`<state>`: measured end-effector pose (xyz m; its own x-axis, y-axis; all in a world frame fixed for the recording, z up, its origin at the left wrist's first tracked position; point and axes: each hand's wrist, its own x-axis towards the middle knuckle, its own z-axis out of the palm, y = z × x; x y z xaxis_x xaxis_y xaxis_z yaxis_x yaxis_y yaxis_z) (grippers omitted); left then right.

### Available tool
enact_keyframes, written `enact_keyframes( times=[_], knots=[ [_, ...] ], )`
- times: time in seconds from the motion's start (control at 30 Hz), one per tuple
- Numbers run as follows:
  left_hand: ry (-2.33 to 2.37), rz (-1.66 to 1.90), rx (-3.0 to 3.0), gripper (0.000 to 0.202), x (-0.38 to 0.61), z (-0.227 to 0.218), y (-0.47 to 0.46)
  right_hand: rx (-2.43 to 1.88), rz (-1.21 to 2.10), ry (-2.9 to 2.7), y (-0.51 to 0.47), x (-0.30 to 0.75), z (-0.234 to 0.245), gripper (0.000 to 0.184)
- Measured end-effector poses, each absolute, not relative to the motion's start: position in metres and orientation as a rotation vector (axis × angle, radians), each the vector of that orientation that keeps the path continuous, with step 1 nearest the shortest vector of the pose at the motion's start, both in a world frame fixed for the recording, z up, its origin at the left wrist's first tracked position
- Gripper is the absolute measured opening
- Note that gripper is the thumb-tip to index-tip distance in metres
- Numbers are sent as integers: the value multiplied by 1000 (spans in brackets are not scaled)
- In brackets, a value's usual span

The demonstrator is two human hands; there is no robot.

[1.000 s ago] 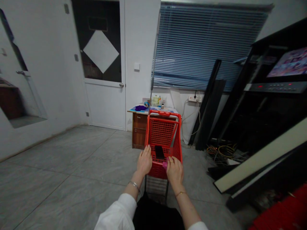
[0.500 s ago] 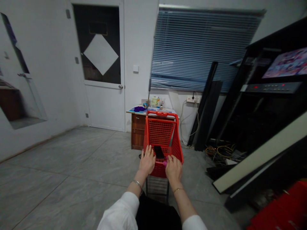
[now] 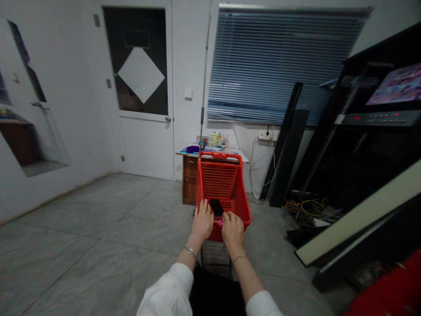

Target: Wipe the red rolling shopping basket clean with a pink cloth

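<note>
A red plastic shopping cart [image 3: 243, 199] stands in front of me, its basket towards my hands. My left hand [image 3: 203, 223] lies at the near left rim with its fingers stretched out. At the near edge, my right hand [image 3: 233, 229] is closed around a small, crumpled pink thing [image 3: 220, 223]; most of it is hidden under the fingers, and I cannot make out whether it is a cloth. Between and beyond my hands, a black phone-like slab [image 3: 216, 207] lies in the basket.
Behind the cart is a wooden desk [image 3: 190, 180] with a purple cloth [image 3: 193, 149] and bottles. A thin pole [image 3: 204, 79] rises at the cart's left. Dark panels [image 3: 289, 158], cables [image 3: 312, 208] and a pale board [image 3: 355, 215] are on the right. A white door [image 3: 148, 145] is at the back left.
My right hand has moved left along the cart's near edge with the pink thing, closer to my left hand. The left hand stays at the rim. The view has shifted slightly.
</note>
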<state>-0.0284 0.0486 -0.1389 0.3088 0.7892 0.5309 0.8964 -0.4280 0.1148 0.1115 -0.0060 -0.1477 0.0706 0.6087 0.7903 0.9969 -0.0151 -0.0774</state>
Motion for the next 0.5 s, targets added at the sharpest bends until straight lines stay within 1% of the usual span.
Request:
enact_keyframes(
  times=[0.1,0.17,0.33,0.5],
  knots=[
    [-1534,-772,-2375,47,-36,-139,51,-1623,-744,-1734,-5,101,-146,26],
    [-1521,-750,-2385,46,-44,-138,52,-1605,-752,-1770,-6,114,-145,26],
    [-1527,-740,-2394,46,-47,-141,55,-1646,-808,-1608,-6,145,-149,26],
    [-1516,-826,-2375,48,-40,-147,59,-1621,-775,-1596,-1,100,-152,25]
  ],
)
